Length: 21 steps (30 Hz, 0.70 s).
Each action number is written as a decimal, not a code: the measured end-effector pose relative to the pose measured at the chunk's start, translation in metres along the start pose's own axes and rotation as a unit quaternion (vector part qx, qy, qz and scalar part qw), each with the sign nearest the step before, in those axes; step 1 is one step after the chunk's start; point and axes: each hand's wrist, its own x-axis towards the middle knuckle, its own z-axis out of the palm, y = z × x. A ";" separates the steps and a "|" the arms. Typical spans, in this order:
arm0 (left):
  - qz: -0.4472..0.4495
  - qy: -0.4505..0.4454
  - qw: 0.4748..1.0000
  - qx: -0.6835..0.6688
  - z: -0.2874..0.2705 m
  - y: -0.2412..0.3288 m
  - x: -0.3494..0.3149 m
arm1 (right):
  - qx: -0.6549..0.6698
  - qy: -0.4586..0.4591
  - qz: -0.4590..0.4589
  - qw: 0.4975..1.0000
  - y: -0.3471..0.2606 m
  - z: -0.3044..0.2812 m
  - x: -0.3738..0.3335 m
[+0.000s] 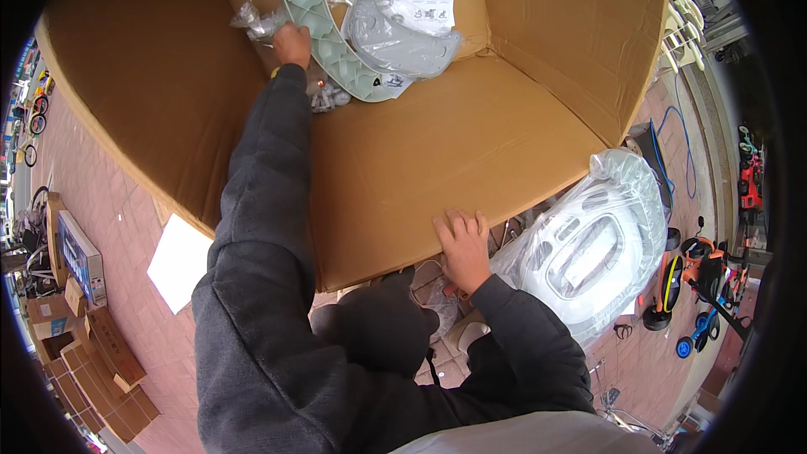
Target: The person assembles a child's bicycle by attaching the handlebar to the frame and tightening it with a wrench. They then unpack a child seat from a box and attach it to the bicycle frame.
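A large brown cardboard box [437, 151] lies open before me. Deep inside it, my left hand [292, 44] is closed. It touches the left edge of a curved, pale grey-green plastic part [309, 8] with a ribbed underside. Crumpled clear plastic [256, 23] lies against its fingers; which of the two it grips is hidden. Below it is a bag of small pale parts [329, 99]. A grey curved piece [395, 38] in clear wrap lies on printed sheets [433, 4]. My right hand [464, 248] rests on the box's near edge, fingers spread, thumb side partly hidden.
Right of the box stands a large white plastic part [588, 261] wrapped in clear film. A white panel [181, 262] lies on the paving at left, with flat cartons [101, 370] beyond. Children's ride-on toys [706, 286] and a blue cable [685, 139] are at right.
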 end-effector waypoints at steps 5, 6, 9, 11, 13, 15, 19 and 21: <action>0.125 -0.022 0.986 -0.104 -0.076 0.122 -0.006 | -0.014 0.022 0.013 1.000 -0.005 0.000 0.002; 0.160 -0.025 0.976 -0.144 -0.091 0.151 -0.016 | -0.019 0.020 0.018 0.999 -0.006 0.000 0.003; 0.215 -0.042 0.928 -0.301 -0.127 0.247 -0.071 | -0.049 0.030 0.035 0.998 -0.009 0.007 0.001; 0.245 -0.029 0.900 -0.361 -0.146 0.312 -0.104 | -0.058 0.059 0.035 0.996 -0.009 0.016 -0.001; 0.274 -0.013 0.870 -0.409 -0.161 0.371 -0.135 | -0.059 0.073 0.015 0.995 -0.008 0.025 -0.002; 0.278 -0.053 0.854 -0.437 -0.173 0.424 -0.169 | 0.285 0.159 0.078 0.942 -0.007 0.031 -0.001; 0.255 -0.151 0.786 -0.542 -0.182 0.507 -0.250 | 0.398 -0.023 0.073 0.914 -0.005 0.024 0.007; 0.227 -0.246 0.763 -0.554 -0.172 0.535 -0.290 | -0.084 -0.010 0.053 0.995 -0.010 0.017 0.011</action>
